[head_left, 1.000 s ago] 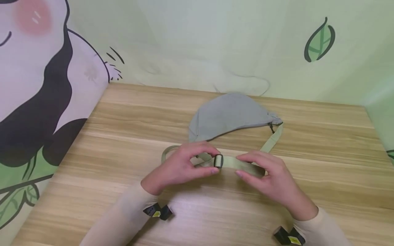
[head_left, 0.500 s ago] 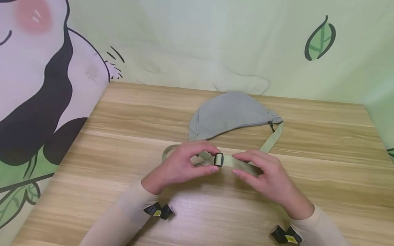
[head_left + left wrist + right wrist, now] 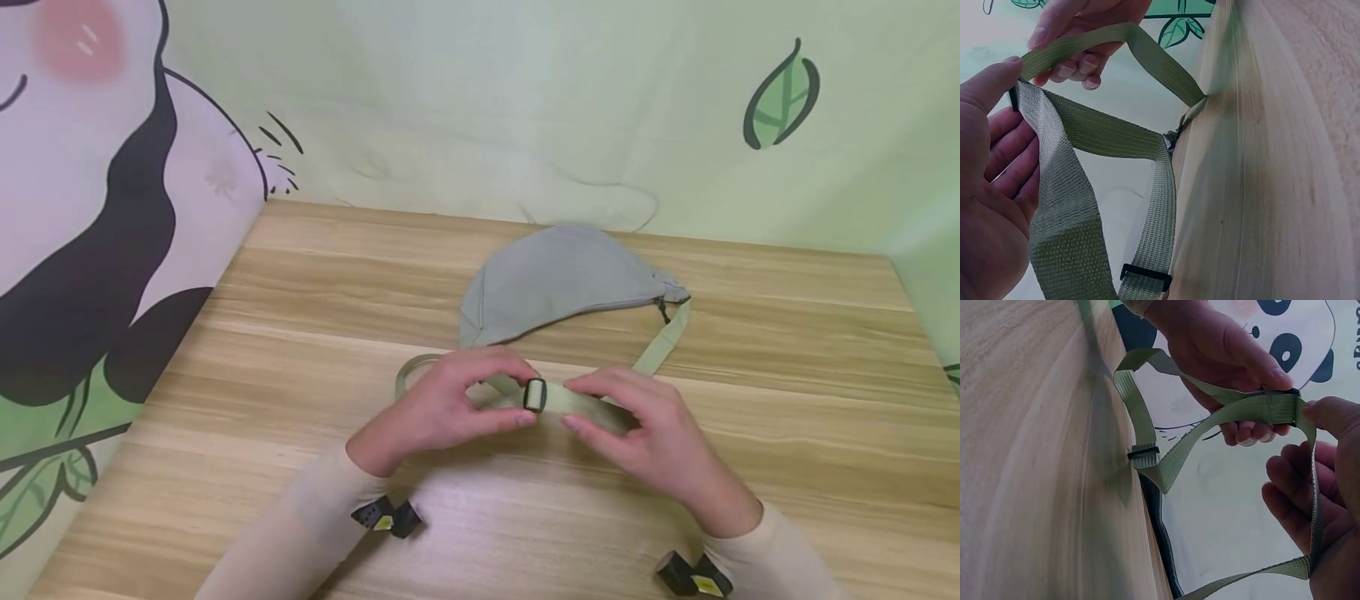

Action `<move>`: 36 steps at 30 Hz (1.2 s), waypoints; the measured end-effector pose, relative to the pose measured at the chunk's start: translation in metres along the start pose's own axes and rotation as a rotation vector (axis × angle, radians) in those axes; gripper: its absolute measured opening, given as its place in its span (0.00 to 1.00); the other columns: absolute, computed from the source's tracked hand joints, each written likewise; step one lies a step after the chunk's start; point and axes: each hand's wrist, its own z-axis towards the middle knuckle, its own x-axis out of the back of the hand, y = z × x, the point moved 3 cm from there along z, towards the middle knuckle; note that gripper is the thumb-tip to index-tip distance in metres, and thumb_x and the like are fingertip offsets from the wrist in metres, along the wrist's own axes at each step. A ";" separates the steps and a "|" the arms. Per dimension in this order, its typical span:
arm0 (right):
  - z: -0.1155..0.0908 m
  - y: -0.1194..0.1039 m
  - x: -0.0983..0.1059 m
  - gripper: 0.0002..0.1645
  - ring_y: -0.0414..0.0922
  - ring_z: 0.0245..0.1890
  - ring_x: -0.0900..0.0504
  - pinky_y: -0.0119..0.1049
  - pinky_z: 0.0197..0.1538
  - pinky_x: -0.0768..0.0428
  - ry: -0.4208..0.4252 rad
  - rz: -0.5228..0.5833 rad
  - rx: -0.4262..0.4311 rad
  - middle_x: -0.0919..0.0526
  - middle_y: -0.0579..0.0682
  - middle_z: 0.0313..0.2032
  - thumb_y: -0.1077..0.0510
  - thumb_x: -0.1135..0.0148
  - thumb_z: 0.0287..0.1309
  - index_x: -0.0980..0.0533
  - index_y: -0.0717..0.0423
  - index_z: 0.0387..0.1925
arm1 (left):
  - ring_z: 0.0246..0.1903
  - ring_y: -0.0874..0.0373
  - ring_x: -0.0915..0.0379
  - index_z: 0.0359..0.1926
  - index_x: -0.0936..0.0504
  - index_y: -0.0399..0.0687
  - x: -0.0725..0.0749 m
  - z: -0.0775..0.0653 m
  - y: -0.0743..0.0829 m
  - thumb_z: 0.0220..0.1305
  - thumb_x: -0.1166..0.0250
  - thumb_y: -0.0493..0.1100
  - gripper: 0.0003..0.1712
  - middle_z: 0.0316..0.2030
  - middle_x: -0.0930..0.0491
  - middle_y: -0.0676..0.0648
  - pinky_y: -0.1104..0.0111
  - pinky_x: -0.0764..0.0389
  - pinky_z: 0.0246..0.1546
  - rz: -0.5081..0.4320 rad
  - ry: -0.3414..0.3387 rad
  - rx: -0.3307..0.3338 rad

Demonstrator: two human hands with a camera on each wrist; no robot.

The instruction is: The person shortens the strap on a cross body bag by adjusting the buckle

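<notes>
A grey waist bag point(image 3: 562, 279) lies on the wooden table, its light green webbing strap point(image 3: 573, 398) raised toward me in loops. On the strap sits a black slider buckle point(image 3: 535, 395). My left hand point(image 3: 442, 404) pinches this buckle between thumb and fingers. Just to its right, my right hand point(image 3: 663, 429) holds the strap, thumb tip close to the buckle in the right wrist view. A second black slider point(image 3: 1143, 452) shows lower on the strap there. My left hand hides part of the strap in the head view.
The wooden table point(image 3: 315, 292) meets a pale green wall point(image 3: 450, 100) with printed panda and leaf pictures right behind the bag. A black zipper pull point(image 3: 663, 310) hangs at the bag's right end. Each sleeve cuff carries a small black camera point(image 3: 390, 515).
My right hand has slid a little left along the strap, closer to the buckle. The left hand and buckle have hardly shifted; the bag stays put.
</notes>
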 end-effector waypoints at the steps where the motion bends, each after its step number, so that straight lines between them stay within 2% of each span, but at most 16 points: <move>1: 0.000 0.000 -0.001 0.17 0.44 0.43 0.11 0.22 0.57 0.18 0.005 0.002 0.010 0.08 0.53 0.43 0.61 0.19 0.59 0.13 0.60 0.49 | 0.51 0.59 0.15 0.54 0.12 0.48 0.000 0.000 0.000 0.64 0.21 0.39 0.18 0.49 0.09 0.51 0.59 0.14 0.60 -0.003 0.000 0.001; 3: 0.001 0.000 -0.003 0.17 0.44 0.43 0.11 0.21 0.57 0.18 0.013 -0.001 0.031 0.08 0.53 0.42 0.52 0.23 0.67 0.13 0.60 0.49 | 0.51 0.60 0.15 0.54 0.12 0.48 -0.001 0.000 0.001 0.64 0.20 0.39 0.18 0.49 0.09 0.51 0.58 0.14 0.60 -0.009 0.003 0.004; 6: 0.003 -0.001 -0.006 0.23 0.45 0.43 0.10 0.21 0.58 0.18 0.022 -0.006 0.065 0.08 0.54 0.42 0.43 0.32 0.74 0.13 0.60 0.48 | 0.51 0.60 0.15 0.54 0.12 0.48 -0.001 0.001 0.002 0.63 0.20 0.39 0.19 0.49 0.09 0.51 0.60 0.14 0.60 -0.016 0.003 -0.010; 10: 0.004 -0.002 -0.009 0.25 0.48 0.43 0.08 0.22 0.58 0.17 0.019 -0.014 0.085 0.07 0.54 0.42 0.42 0.34 0.75 0.12 0.61 0.48 | 0.52 0.60 0.15 0.54 0.12 0.47 -0.003 0.003 0.003 0.63 0.20 0.38 0.19 0.49 0.09 0.51 0.60 0.13 0.58 -0.029 -0.006 -0.036; 14: 0.005 -0.003 -0.011 0.28 0.51 0.44 0.07 0.22 0.60 0.17 0.027 -0.045 0.083 0.06 0.56 0.44 0.40 0.35 0.74 0.12 0.62 0.50 | 0.52 0.61 0.16 0.53 0.12 0.48 -0.005 0.003 0.002 0.63 0.19 0.39 0.18 0.48 0.09 0.52 0.56 0.12 0.56 -0.027 -0.016 -0.030; 19: 0.007 -0.006 -0.013 0.29 0.55 0.43 0.06 0.24 0.62 0.16 0.053 -0.082 0.139 0.06 0.58 0.45 0.41 0.36 0.73 0.12 0.63 0.51 | 0.53 0.60 0.15 0.54 0.11 0.48 -0.006 0.002 0.000 0.63 0.20 0.39 0.19 0.49 0.09 0.51 0.62 0.14 0.59 -0.013 -0.033 -0.015; 24: 0.007 -0.005 -0.015 0.29 0.55 0.43 0.06 0.26 0.61 0.15 0.031 -0.081 0.178 0.06 0.59 0.46 0.42 0.36 0.74 0.13 0.65 0.53 | 0.54 0.58 0.15 0.55 0.12 0.47 -0.006 0.001 -0.002 0.64 0.20 0.39 0.19 0.50 0.09 0.50 0.65 0.15 0.61 -0.005 -0.051 -0.019; 31: -0.001 0.002 -0.011 0.32 0.56 0.46 0.07 0.25 0.63 0.17 0.000 -0.131 0.141 0.07 0.58 0.48 0.38 0.35 0.72 0.15 0.63 0.57 | 0.52 0.58 0.14 0.54 0.11 0.46 -0.005 -0.001 -0.003 0.62 0.19 0.38 0.20 0.50 0.08 0.49 0.58 0.13 0.58 -0.043 -0.017 -0.015; 36: -0.010 0.005 -0.006 0.31 0.53 0.45 0.07 0.23 0.61 0.17 -0.013 -0.199 0.103 0.07 0.56 0.47 0.37 0.38 0.75 0.14 0.61 0.54 | 0.50 0.59 0.14 0.52 0.11 0.47 -0.001 -0.004 -0.004 0.62 0.19 0.37 0.18 0.49 0.09 0.50 0.56 0.12 0.56 -0.042 0.008 -0.005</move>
